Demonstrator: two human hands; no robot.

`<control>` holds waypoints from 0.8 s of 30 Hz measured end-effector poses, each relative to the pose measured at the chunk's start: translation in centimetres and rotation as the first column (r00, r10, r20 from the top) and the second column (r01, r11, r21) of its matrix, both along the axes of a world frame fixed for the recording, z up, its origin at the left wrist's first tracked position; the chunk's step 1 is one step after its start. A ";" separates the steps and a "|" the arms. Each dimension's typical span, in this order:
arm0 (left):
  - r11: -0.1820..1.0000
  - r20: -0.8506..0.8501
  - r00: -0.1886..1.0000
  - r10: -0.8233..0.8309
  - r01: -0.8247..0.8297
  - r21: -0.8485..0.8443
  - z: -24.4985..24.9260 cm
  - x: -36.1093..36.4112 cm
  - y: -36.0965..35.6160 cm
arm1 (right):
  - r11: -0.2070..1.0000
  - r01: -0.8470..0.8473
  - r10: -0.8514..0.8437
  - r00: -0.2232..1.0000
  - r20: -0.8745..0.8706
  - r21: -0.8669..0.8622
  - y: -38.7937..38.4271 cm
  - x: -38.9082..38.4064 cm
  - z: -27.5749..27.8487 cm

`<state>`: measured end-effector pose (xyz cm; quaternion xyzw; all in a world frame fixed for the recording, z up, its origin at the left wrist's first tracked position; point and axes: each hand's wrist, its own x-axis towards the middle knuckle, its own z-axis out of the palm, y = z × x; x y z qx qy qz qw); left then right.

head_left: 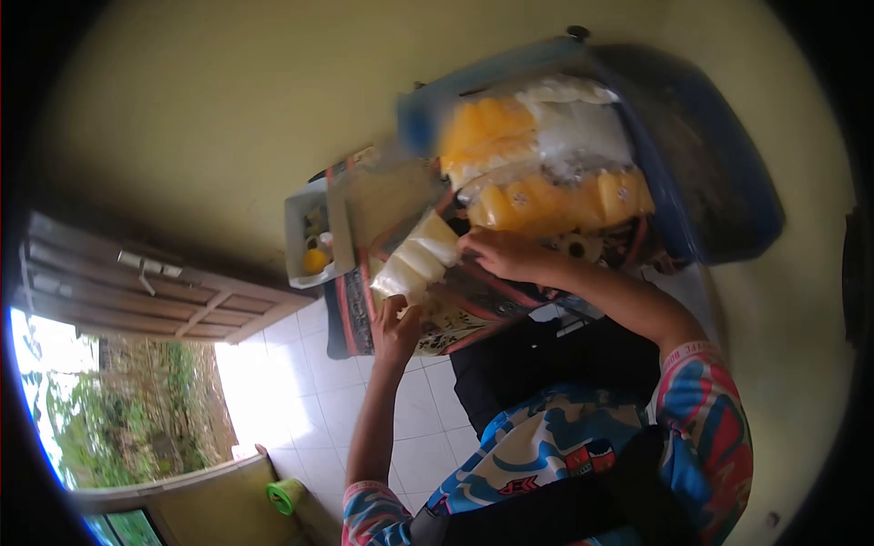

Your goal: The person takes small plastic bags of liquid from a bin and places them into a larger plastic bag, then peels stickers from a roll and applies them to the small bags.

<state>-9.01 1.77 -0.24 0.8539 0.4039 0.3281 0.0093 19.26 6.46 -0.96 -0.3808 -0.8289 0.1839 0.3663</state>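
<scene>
A clear plastic pack of pale cream, pillow-shaped pieces (417, 262) lies at a slant on the patterned cloth (473, 305) in front of me. At its lower left corner, my left hand (395, 326) is closed, fingers curled against the plastic. My right hand (501, 254) is closed at the pack's right edge, its fingertips partly hidden. Just beyond the right hand sits a clear bag of orange-yellow pieces (555, 202). Behind it are another orange-yellow bag (492, 123) and a whitish one (583, 132).
A large dark blue plastic tub (706, 155) stands at the right. To the left is a white container (296, 241) with small items, one of them yellow. A brown wooden door (155, 278) stands at the far left, and a green bin (286, 496) is on the tiled floor.
</scene>
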 end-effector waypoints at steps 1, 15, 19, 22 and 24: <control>0.998 -0.066 0.996 -0.055 0.054 -0.009 0.2 0.1 0.2 | 1.000 -0.024 0.023 0.994 0.109 0.012 -0.6 0.0 0.4; 0.959 -0.257 0.947 -0.192 0.126 -0.253 0.4 -2.9 -0.7 | 0.991 -0.033 -0.017 0.934 0.357 0.132 -2.0 -0.2 0.7; 0.983 -0.310 0.938 -0.155 0.115 -0.143 0.4 -3.0 -0.5 | 0.953 -0.052 -0.065 0.927 0.368 0.298 -1.1 -0.2 -0.4; 0.995 -0.308 0.946 -0.101 0.092 -0.045 0.1 -2.9 -0.2 | 0.963 -0.047 -0.064 0.916 0.395 0.266 -0.8 -0.3 -0.7; 0.997 -0.283 0.957 -0.072 0.067 -0.030 0.1 -2.9 -0.3 | 0.959 -0.055 -0.054 0.927 0.372 0.278 -1.0 -0.4 -0.7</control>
